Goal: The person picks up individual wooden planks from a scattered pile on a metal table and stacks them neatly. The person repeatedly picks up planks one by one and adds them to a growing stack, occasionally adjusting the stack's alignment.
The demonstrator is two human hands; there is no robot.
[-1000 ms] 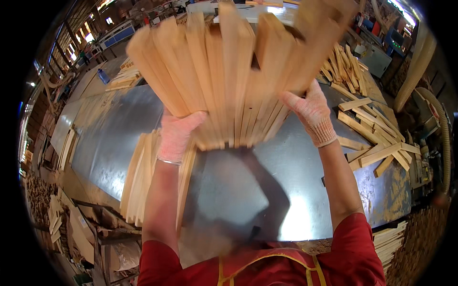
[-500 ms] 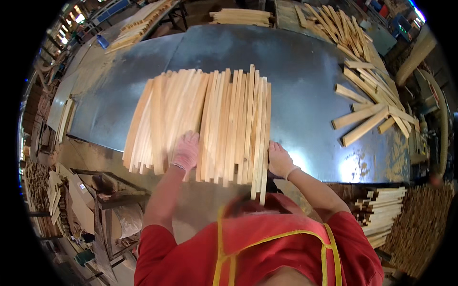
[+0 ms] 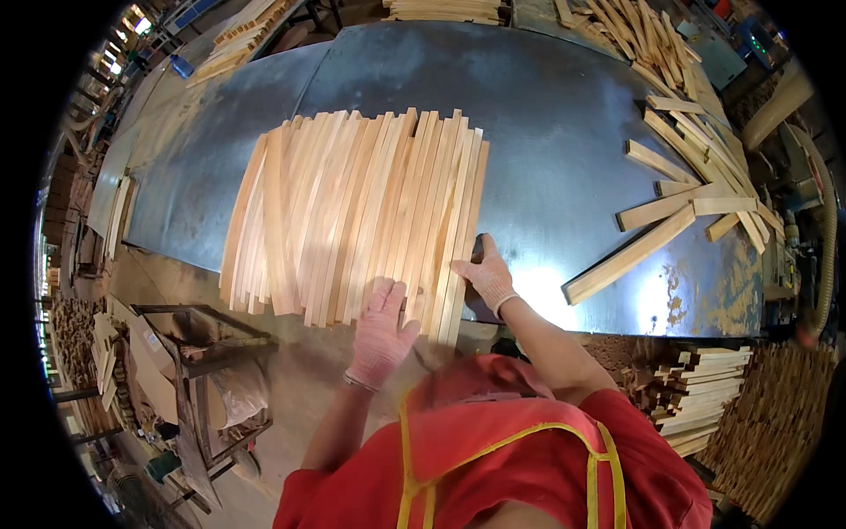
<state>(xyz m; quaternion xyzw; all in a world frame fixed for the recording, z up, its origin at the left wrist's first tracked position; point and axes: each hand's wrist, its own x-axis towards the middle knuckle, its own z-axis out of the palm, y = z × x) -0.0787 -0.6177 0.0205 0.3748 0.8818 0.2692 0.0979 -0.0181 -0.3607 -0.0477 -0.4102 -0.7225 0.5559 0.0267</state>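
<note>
The left hand [image 3: 381, 328], in a pale glove, lies flat with fingers spread on the near ends of the wooden slats [image 3: 352, 212], pressing rather than gripping, while the right hand [image 3: 483, 275], also gloved, is open with its fingers against the right edge of the same fan of slats. The slats lie side by side on the grey metal table [image 3: 546, 132], their near ends overhanging its front edge. A judgement: since nothing is clamped, a sideways push could let the outer slats slide off that edge or ride over one another. Right of the slats lie loose wooden boards [image 3: 670, 212]; no labels or signs are legible, though a brown cardboard box [image 3: 150, 361] sits lower left of them.
</note>
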